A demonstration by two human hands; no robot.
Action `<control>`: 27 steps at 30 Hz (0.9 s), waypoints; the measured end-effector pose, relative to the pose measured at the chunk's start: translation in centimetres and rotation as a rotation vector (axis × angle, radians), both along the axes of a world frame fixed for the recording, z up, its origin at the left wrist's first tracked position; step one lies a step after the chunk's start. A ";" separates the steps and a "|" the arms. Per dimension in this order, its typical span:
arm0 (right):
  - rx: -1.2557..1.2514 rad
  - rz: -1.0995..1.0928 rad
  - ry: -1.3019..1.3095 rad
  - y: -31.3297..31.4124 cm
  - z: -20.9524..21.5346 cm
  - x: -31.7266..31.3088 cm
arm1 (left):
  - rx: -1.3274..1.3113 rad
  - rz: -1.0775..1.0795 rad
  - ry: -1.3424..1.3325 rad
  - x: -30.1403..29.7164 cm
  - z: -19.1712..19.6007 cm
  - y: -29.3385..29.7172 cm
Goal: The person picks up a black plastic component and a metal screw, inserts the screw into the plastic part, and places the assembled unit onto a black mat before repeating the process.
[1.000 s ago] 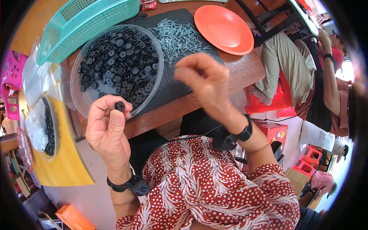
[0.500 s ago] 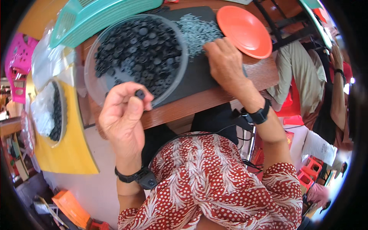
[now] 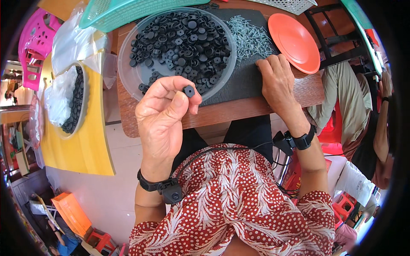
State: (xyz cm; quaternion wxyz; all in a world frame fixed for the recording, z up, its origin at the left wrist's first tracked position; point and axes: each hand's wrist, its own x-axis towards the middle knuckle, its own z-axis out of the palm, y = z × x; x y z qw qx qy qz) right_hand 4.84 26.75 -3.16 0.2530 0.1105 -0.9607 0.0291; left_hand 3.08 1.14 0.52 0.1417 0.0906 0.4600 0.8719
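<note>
Between the thumb and fingers of my left hand (image 3: 164, 115), a small black plastic piece with a hole in its face (image 3: 188, 91) is pinched. That hand hovers over the near rim of a clear round tub (image 3: 128, 91) filled with loose black plastic caps (image 3: 183, 47). My right hand (image 3: 277, 81) is closed, its fingers curled down at the near right edge of a pile of silvery screws (image 3: 248, 37). Whatever its fingertips hold, if anything, is hidden. The screws lie on a dark mat (image 3: 243, 79) beside the tub.
An orange-red plate (image 3: 294, 42) sits right of the screws. Behind the tub stands a teal basket (image 3: 136, 15). At left, a yellow board (image 3: 96, 145) carries another tub of black parts (image 3: 72, 102) with a plastic bag. A person in light trousers (image 3: 341, 94) is at the right.
The view has shifted, so the table sits farther right in it. My left hand still pinches the black piece, whose holed face now shows. My right hand remains by the screws.
</note>
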 end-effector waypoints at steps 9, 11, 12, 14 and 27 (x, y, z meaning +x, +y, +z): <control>-0.273 0.033 0.048 -0.5 0.8 0.6 | -0.021 -0.020 -0.003 0.6 0.0 0.2; -0.384 0.060 0.024 -2.3 3.1 0.7 | -0.022 -0.023 -0.007 0.7 0.0 0.1; -0.384 0.059 0.024 -3.1 3.3 0.7 | -0.025 -0.031 -0.005 0.7 -0.1 0.2; -0.829 0.135 -0.115 -4.6 3.8 0.8 | -0.025 -0.043 -0.002 0.8 0.0 0.3; -1.594 0.330 -0.322 -10.6 6.3 2.4 | 0.020 -0.006 -0.066 1.7 0.7 0.6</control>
